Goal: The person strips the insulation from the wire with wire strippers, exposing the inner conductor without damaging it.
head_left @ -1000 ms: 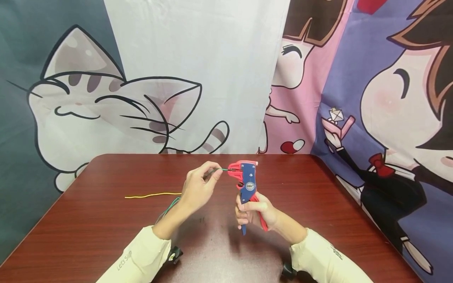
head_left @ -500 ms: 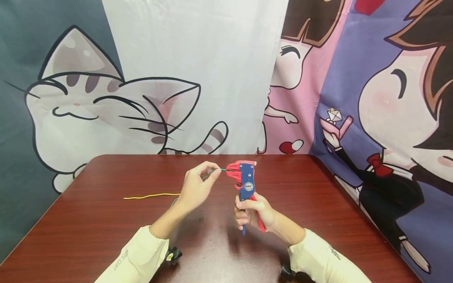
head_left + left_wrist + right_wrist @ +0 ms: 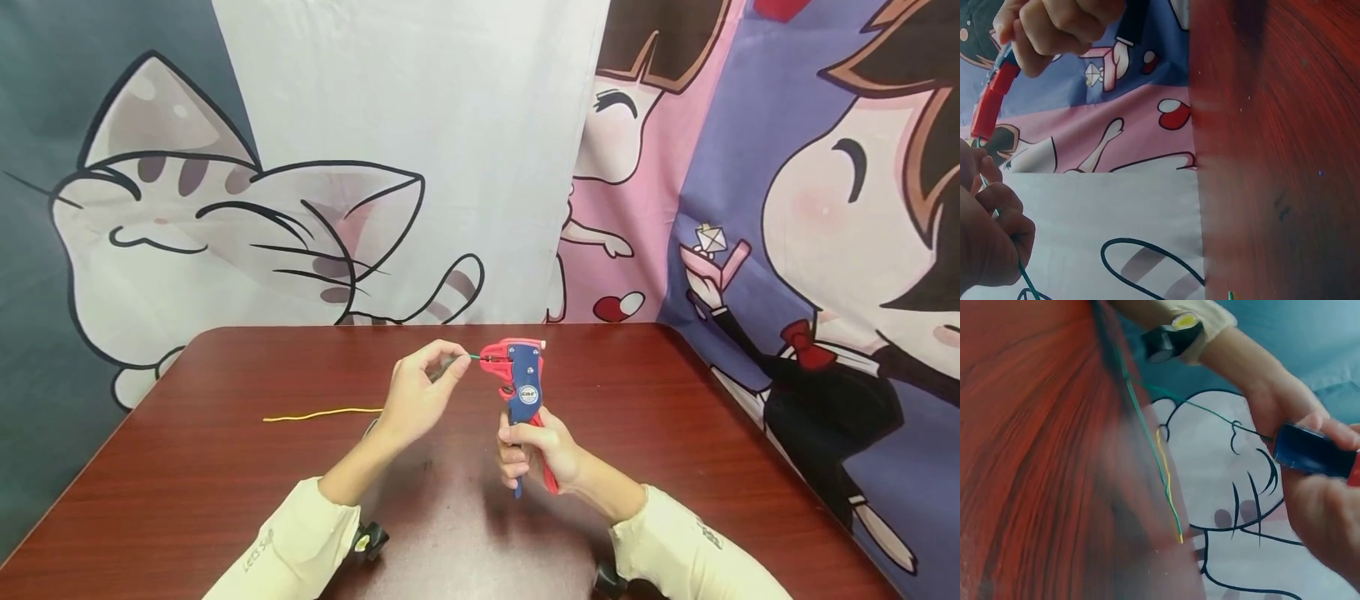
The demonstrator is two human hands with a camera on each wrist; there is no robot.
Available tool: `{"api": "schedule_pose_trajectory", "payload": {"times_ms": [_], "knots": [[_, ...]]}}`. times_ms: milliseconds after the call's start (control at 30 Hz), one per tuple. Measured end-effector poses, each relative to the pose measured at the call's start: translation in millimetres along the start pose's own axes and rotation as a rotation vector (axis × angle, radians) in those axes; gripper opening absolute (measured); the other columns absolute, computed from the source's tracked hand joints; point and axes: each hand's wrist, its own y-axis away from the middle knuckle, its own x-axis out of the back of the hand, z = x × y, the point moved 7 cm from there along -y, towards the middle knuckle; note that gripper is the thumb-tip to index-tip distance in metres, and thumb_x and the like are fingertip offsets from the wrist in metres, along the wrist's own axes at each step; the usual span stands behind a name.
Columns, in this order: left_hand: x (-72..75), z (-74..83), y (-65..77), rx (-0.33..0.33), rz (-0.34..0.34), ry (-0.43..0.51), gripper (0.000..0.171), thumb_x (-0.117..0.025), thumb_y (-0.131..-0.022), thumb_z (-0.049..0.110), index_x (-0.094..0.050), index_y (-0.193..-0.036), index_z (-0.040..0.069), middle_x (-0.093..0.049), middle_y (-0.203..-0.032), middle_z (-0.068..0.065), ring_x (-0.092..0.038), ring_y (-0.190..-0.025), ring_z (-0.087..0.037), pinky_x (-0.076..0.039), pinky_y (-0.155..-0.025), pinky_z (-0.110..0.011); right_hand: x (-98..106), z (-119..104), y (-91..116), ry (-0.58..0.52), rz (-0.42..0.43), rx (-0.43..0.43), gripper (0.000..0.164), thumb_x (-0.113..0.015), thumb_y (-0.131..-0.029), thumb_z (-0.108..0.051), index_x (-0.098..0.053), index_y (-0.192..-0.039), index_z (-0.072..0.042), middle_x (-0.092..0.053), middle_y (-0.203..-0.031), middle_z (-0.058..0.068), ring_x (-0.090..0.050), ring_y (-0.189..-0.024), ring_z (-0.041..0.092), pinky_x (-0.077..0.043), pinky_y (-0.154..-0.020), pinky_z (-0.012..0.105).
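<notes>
The left hand (image 3: 422, 390) pinches a thin green wire (image 3: 475, 357), seemingly steadying it at the jaws of the blue-and-red pistol-shaped stripper (image 3: 527, 375) the right hand (image 3: 543, 450) grips upright above the reddish-brown wooden table (image 3: 675, 417).

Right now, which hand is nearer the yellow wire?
Left. In the head view, the yellow wire runs behind the left hand; the right hand is farther right, gripping the blue-red tool.
</notes>
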Motion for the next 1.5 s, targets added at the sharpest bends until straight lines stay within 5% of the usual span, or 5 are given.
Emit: {"api": "schedule_pose_trajectory", "payload": {"times_ms": [567, 767, 967, 1200, 1500], "knots": [[-5.4, 4.8, 0.0, 0.008, -0.047, 0.004, 0.009, -0.071, -0.093, 0.024, -0.069, -0.093, 0.015, -0.049, -0.064, 0.001, -0.044, -0.062, -0.019, -0.038, -0.057, -0.03, -3, -2, 6, -0.015, 0.023, -0.041, 0.021, -0.035, -0.095, -0.003, -0.047, -0.081, -0.012, -0.034, -0.057, -0.001, -0.032, -0.047, 0.011, -0.045, -0.051, 0.022], [-5.6, 8.1, -2.8, 0.001, -0.036, 0.001, 0.012, -0.071, -0.093, 0.026, -0.07, -0.094, 0.014, -0.049, -0.064, 0.001, -0.043, -0.062, -0.015, -0.036, -0.057, -0.028, -6, -14, 6, -0.046, -0.101, -0.018, 0.021, -0.031, -0.094, -0.003, -0.05, -0.086, -0.011, -0.039, -0.065, 0.002, -0.038, -0.054, 0.013, -0.05, -0.059, 0.025], [-1.7, 9.5, -2.1, 0.015, -0.019, -0.014, 0.008, -0.07, -0.094, 0.023, -0.07, -0.095, 0.015, -0.048, -0.064, 0.001, -0.041, -0.059, -0.013, -0.034, -0.054, -0.025, -12, -16, 8, -0.1, -0.214, -0.031, 0.024, -0.037, -0.094, -0.011, -0.05, -0.114, -0.01, -0.053, -0.087, 0.002, -0.053, -0.08, 0.014, -0.049, -0.083, 0.034], [2.0, 6.9, 1.3, 0.038, -0.002, -0.032, 0.008, -0.071, -0.093, 0.023, -0.07, -0.095, 0.016, -0.054, -0.067, 0.001, -0.046, -0.067, -0.016, -0.039, -0.057, -0.028, -17, -16, 11, -0.141, -0.276, -0.024, 0.033, -0.04, -0.09, -0.014, -0.041, -0.123, -0.01, -0.051, -0.1, 0.004, -0.051, -0.093, 0.015, -0.044, -0.091, 0.035], [4.3, 6.2, 0.3, 0.031, 0.004, -0.008, 0.013, -0.07, -0.094, 0.028, -0.07, -0.096, 0.015, -0.062, -0.075, -0.001, -0.051, -0.077, -0.018, -0.045, -0.066, -0.031, -12, -19, 7, -0.071, -0.165, -0.011, 0.035, -0.029, -0.105, -0.015, -0.05, -0.13, -0.002, -0.056, -0.105, 0.006, -0.056, -0.093, 0.016, -0.049, -0.09, 0.036]]}}
